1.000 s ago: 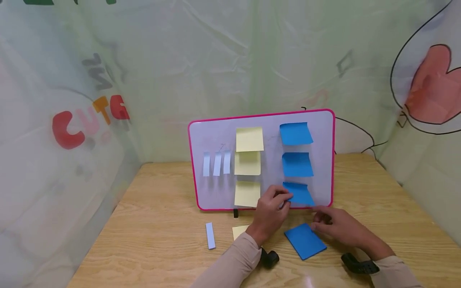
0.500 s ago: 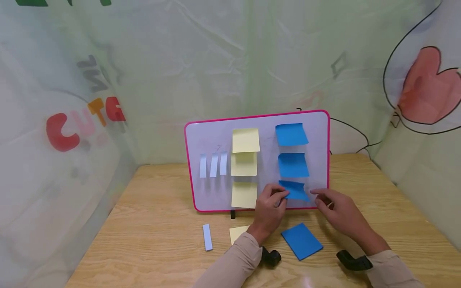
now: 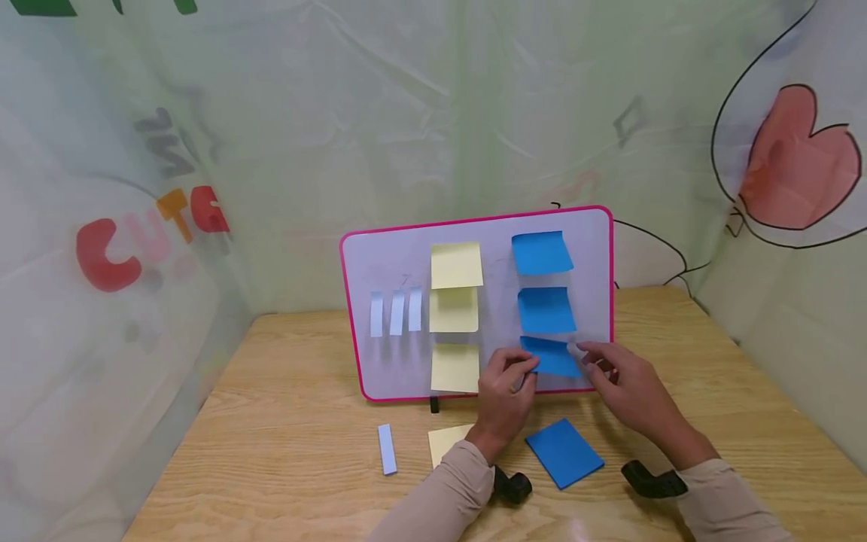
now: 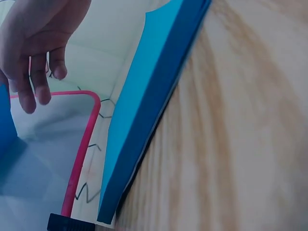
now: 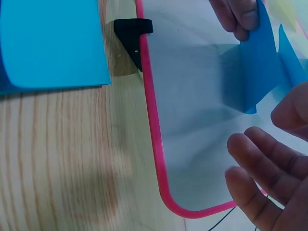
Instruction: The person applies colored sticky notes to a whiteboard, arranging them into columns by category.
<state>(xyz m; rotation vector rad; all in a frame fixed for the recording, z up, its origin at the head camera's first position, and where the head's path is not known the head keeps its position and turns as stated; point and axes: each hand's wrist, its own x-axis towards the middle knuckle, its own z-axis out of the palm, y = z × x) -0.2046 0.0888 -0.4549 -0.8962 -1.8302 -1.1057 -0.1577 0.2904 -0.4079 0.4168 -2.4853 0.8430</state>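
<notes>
On the pink-framed whiteboard (image 3: 497,361), a blue sticky note (image 3: 552,357) sits lowest in a column of blue notes. My left hand (image 3: 506,395) pinches its lower left corner; the right wrist view shows those fingertips (image 5: 248,19) on the note (image 5: 257,62), which stands out from the board. Beside the note's right edge is my right hand (image 3: 630,388), thumb and fingers apart and holding nothing. From the right wrist, a gap shows between its fingers (image 5: 255,168) and the note. A blue sticky note pad (image 3: 565,453) lies on the table below.
Two more blue notes hang above, the nearer one (image 3: 546,309) just over the held note. Yellow notes (image 3: 455,367) and narrow pale blue strips (image 3: 376,315) are left of them. A pale strip pad (image 3: 387,449) and partly hidden yellow pad (image 3: 443,444) lie on the wooden table (image 3: 271,452).
My right hand has risen from beside the blue pad to the note's right edge. The left hand keeps its pinch, and the note's lower right corner has lifted slightly. The view has shifted a little.
</notes>
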